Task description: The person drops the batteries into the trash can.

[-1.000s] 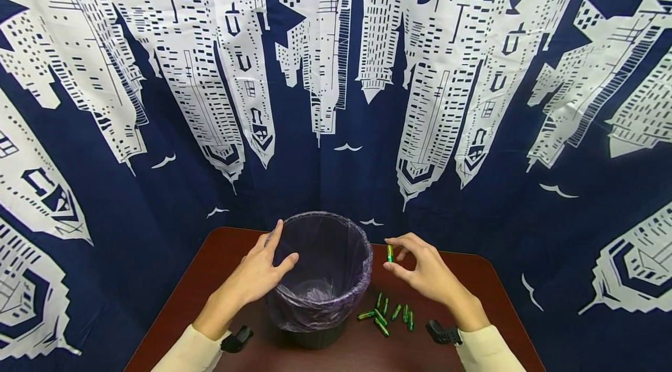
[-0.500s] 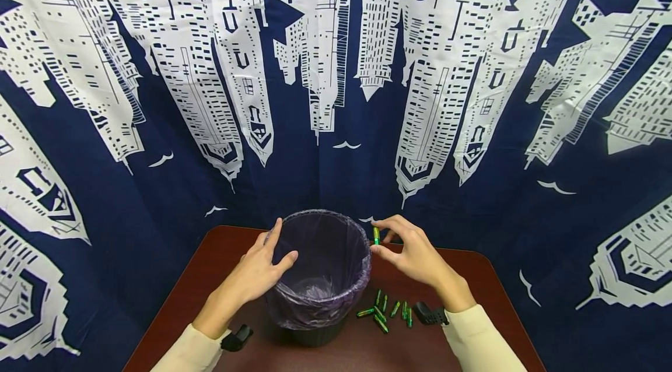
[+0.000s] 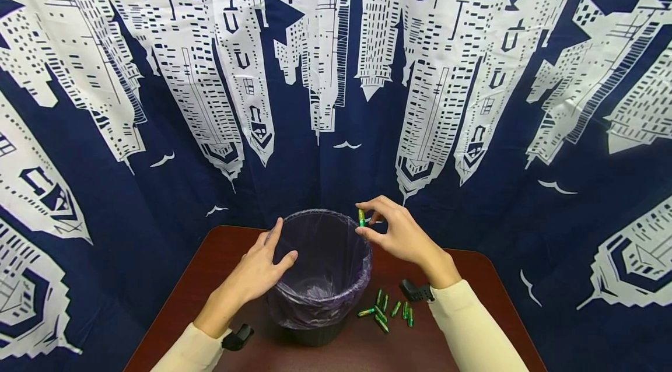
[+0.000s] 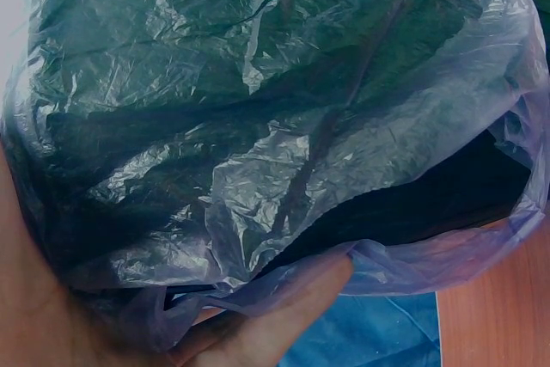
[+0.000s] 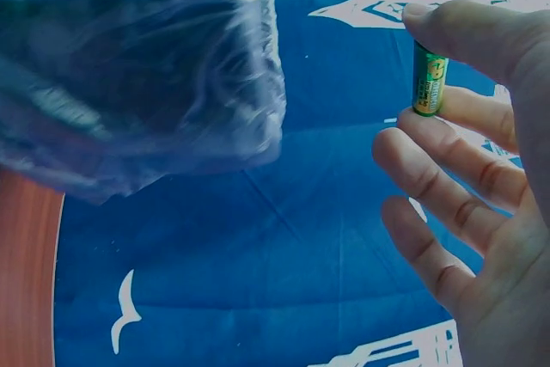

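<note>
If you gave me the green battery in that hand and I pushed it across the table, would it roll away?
Probably: the green battery looks like a round tube, so a sideways push could roll it. It's likely stiff, since it looks straight with the right hand pinching its ends. Stood upright, it might tip, being tall and narrow.

Bin (image 3: 315,337) cropped in both wrist views, loose batteries (image 3: 381,323) too small to read

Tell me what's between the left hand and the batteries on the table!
The head view shows the purple-lined bin between the left hand and those batteries.
</note>
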`<state>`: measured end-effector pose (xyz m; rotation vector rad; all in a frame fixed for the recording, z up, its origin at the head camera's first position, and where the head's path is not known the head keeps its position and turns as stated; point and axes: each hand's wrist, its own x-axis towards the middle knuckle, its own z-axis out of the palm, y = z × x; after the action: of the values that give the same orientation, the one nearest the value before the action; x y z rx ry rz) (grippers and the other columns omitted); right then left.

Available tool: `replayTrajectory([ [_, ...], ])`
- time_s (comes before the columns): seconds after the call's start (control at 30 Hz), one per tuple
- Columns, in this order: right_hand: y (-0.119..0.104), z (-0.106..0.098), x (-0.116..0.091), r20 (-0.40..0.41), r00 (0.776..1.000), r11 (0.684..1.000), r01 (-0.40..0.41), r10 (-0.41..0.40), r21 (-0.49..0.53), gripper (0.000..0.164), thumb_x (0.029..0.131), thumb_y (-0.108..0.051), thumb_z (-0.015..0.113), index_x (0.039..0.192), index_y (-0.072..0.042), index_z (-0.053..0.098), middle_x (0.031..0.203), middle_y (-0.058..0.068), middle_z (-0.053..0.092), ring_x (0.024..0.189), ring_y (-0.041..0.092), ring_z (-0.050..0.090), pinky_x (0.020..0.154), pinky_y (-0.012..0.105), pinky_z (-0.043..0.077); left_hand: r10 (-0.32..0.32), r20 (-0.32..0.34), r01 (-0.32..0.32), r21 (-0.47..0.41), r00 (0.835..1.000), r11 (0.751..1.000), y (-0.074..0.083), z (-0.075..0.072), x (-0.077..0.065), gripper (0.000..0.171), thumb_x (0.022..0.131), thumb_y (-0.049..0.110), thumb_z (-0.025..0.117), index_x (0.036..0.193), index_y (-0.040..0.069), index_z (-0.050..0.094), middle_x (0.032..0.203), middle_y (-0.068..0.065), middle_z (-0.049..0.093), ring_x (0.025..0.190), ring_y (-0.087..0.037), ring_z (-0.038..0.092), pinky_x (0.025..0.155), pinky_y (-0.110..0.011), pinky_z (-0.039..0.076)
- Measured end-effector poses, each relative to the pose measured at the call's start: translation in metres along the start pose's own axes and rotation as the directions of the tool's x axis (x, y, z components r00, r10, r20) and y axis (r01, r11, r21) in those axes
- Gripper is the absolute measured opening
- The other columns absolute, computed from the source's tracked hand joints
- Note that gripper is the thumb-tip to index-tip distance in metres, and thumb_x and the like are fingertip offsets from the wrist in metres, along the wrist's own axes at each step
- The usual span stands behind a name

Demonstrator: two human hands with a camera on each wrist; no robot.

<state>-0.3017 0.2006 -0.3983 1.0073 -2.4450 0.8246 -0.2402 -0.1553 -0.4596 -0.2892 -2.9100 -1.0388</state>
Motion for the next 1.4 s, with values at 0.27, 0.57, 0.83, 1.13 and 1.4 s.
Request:
replayTrajectory([
  [0.27,-0.012,0.001,0.028,0.044,0.998,0.999,0.036,-0.037,0.008,0.049,0.102,-0.022,0.093,0.147,-0.009,0.077,0.132,0.006,0.078,0.101,0.022,0.076,0.090,0.042,0.066,-0.002,0.002,0.002,-0.002,1.000,1.000,-0.001,0.001,0.001,0.101,0.113,0.060,0.065,0.189,0.018,0.014,0.188,-0.029,0.033,0.161,-0.060,0.054,0.130,-0.081,0.043],
  [0.57,-0.025,0.012,0.052,0.084,0.995,0.998,0.051,-0.054,0.043,0.049,0.103,-0.022,0.092,0.147,-0.008,0.077,0.136,0.008,0.078,0.103,0.027,0.078,0.096,0.046,0.067,-0.008,0.002,0.008,0.001,1.000,1.000,-0.001,0.001,0.002,0.100,0.113,0.059,0.065,0.189,0.018,0.015,0.187,-0.029,0.034,0.161,-0.060,0.055,0.130,-0.081,0.044],
  [0.83,-0.034,0.023,0.066,0.114,0.992,0.997,0.046,-0.052,0.055,0.050,0.104,-0.024,0.091,0.148,-0.008,0.077,0.136,0.009,0.078,0.106,0.029,0.079,0.096,0.044,0.067,-0.012,0.006,0.012,0.008,1.000,1.000,-0.002,0.002,0.001,0.101,0.113,0.059,0.065,0.189,0.017,0.014,0.187,-0.030,0.034,0.160,-0.059,0.056,0.129,-0.079,0.046],
  [1.13,-0.037,0.033,0.075,0.153,0.987,0.998,0.037,-0.046,0.055,0.051,0.104,-0.024,0.090,0.151,-0.008,0.076,0.133,0.009,0.077,0.106,0.025,0.078,0.094,0.048,0.070,-0.011,0.013,0.011,0.014,1.000,1.000,-0.002,0.002,0.002,0.101,0.114,0.060,0.064,0.189,0.017,0.013,0.188,-0.030,0.032,0.160,-0.061,0.055,0.128,-0.082,0.045],
  [1.4,-0.037,0.039,0.078,0.174,0.985,0.999,0.006,-0.016,0.053,0.053,0.105,-0.026,0.090,0.153,-0.009,0.074,0.138,0.010,0.077,0.108,0.024,0.078,0.097,0.053,0.069,-0.014,0.008,0.014,0.010,1.000,1.000,0.000,0.001,0.002,0.100,0.114,0.060,0.064,0.189,0.016,0.015,0.187,-0.030,0.033,0.159,-0.061,0.057,0.127,-0.082,0.046],
])
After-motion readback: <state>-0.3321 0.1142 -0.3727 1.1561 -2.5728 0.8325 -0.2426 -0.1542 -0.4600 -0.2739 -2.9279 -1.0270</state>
